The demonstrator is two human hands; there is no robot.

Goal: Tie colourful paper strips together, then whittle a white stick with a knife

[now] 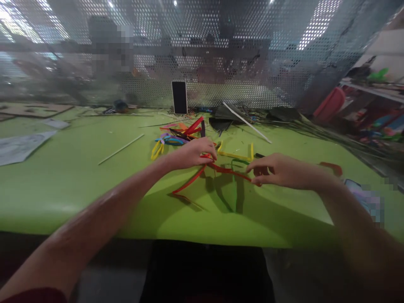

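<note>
The left hand (202, 152) pinches the red strip (225, 170) beneath its fingertips; the right hand (268, 170), fingers curled, grips its far end.

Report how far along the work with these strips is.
Seemingly done: the red strips are brought together at the left hand. In hand: those strips, with the right hand at one end. Possibly left: the unheld yellow strip and multicoloured pile; loose red ends suggest the piece is unfinished.
</note>
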